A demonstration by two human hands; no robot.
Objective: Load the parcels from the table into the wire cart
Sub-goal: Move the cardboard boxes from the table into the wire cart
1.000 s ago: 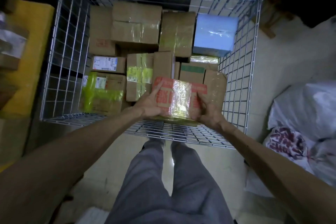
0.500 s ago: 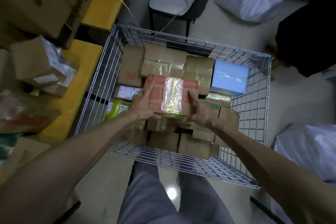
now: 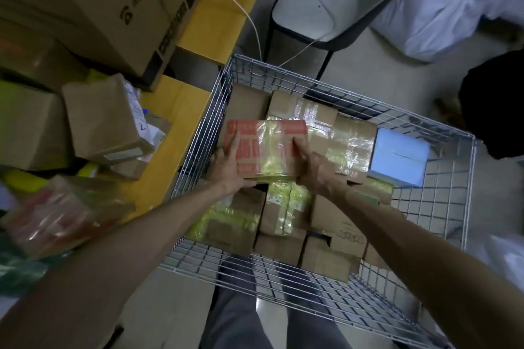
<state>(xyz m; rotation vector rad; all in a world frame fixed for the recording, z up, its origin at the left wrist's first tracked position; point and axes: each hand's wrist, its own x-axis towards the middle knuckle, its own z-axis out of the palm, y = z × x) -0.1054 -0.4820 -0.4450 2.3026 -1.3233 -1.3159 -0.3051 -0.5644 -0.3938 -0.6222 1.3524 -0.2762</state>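
1. A person stands at a wire cart and reaches into it with both bare arms.
2. The left hand and right hand hold a red-printed parcel between them. It is over the boxes already stacked at the cart's far left side. A dark gap shows under its near edge, and I cannot tell whether its far edge rests on anything.
3. The fingers of each hand lie across the top face with the thumbs tucked under the near edge, so both hands are clamped on the parcel.
4. It looks like stiff cardboard and keeps its shape under the grip. It is probably not heavy, since it is held by one edge alone. A broad band of glossy yellowish tape crosses the middle (likely slick to the touch), so the bare cardboard at the edges and corners seems the surer hold.
5. More parcels lie heaped on the yellow tabletop just left of the cart, so the loading looks unfinished.
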